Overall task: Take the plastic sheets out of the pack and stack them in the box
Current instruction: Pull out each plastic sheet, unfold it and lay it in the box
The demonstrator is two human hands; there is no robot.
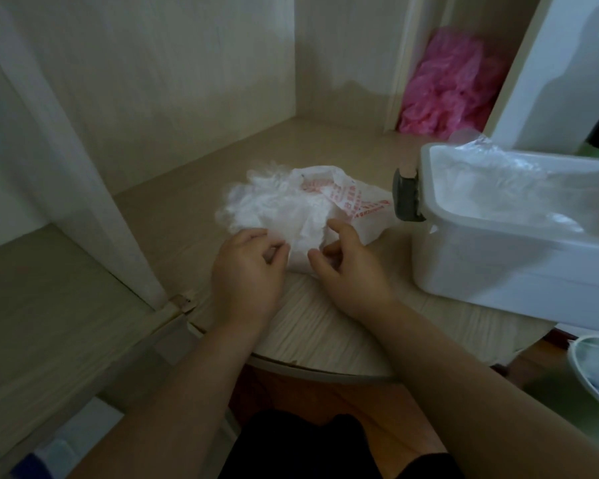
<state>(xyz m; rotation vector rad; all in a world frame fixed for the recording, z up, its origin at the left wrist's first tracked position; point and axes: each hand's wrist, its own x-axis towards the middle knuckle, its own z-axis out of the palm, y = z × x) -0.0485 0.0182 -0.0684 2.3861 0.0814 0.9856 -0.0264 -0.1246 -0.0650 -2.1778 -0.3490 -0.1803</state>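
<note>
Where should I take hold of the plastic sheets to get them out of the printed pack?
Probably pinch the near edge of the plastic sheets, coming from your side, where the left hand and right hand grip it. The bundle spills loose from the red-printed pack, which lies to its right, so draw it leftward, away from the pack.

box (498, 267) cut off right, pack (360, 210) lettering blurred

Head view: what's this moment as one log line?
phase: unpacking | left hand: pinches plastic sheets | right hand: pinches plastic sheets | pack: open | box: open, sheets inside
</note>
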